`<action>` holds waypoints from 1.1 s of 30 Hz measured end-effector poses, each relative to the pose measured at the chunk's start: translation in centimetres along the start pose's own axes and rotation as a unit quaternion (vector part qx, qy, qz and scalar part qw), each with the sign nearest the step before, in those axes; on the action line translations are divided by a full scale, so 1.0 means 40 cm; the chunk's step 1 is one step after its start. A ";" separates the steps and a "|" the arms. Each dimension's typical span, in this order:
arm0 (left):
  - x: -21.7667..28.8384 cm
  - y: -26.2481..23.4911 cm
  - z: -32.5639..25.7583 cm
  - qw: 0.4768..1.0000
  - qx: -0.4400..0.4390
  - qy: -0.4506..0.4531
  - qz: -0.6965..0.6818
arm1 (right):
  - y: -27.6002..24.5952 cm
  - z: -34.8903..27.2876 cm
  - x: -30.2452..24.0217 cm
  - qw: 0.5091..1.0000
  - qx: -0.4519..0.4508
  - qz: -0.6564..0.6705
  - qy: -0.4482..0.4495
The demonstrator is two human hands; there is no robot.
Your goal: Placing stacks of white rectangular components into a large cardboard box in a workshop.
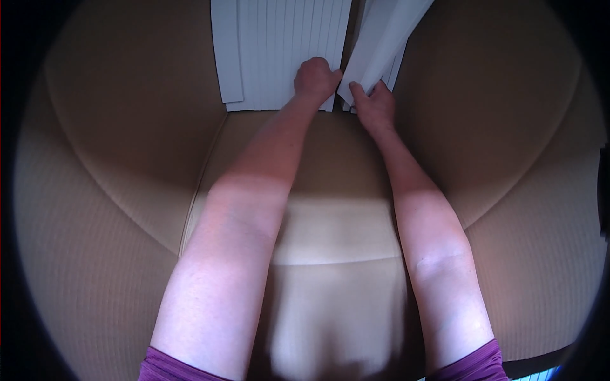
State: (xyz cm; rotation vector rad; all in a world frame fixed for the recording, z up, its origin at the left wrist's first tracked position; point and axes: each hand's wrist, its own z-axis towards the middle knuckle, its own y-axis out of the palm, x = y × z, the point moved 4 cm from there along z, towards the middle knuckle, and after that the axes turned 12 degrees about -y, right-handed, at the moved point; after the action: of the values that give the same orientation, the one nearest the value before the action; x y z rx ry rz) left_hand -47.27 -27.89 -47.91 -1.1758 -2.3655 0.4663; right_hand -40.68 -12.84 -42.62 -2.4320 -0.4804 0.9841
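- Head view: both your forearms run from the lower edge up to the top centre of the frame, deep inside a large brown cardboard box (127, 190).
- Your left hand (316, 77) sits at the upper centre, fingers curled shut over the lower right corner of the upright stack of white flat panels (283, 51) standing against the far wall.
- Your right hand (376, 105) is just beside it, a little lower and to the right, pinching the bottom edge of the tilted white panel (384, 38) that leans away from the stack toward the upper right.
- The two hands are close together but apart; the gap between stack and leaning piece runs up between them.
- The box floor (337, 228) fills the middle of the frame, a bright patch of light across it, walls curving round on both sides.
- Purple sleeves (473, 367) show at the bottom edge.
- By my read, those panels look thin, stiff and light, with smooth faces that could slide against each other; the edges and corners look easy to dent.
- Holding low at the bottom edge, as you do now, seems the sound place; a second hold higher up would steady the tilt.
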 end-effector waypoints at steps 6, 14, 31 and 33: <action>-0.019 0.007 0.007 1.000 -0.021 0.022 0.001 | 0.024 -0.004 0.002 0.995 -0.047 0.079 0.034; -0.015 0.003 0.000 0.999 0.000 0.034 0.005 | 0.018 -0.005 -0.016 0.998 -0.031 -0.052 0.021; -0.015 0.004 0.005 1.000 -0.012 0.024 0.017 | 0.018 0.000 -0.001 0.985 -0.033 -0.169 0.003; -0.014 0.009 0.007 0.999 -0.014 0.029 0.011 | 0.019 0.016 0.035 0.998 -0.032 -0.046 -0.001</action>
State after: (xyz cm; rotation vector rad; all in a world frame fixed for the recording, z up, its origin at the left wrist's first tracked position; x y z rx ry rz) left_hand -46.89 -28.14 -48.45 -1.2124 -2.3191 0.4029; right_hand -40.07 -12.60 -44.19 -2.4413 -0.6286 0.9467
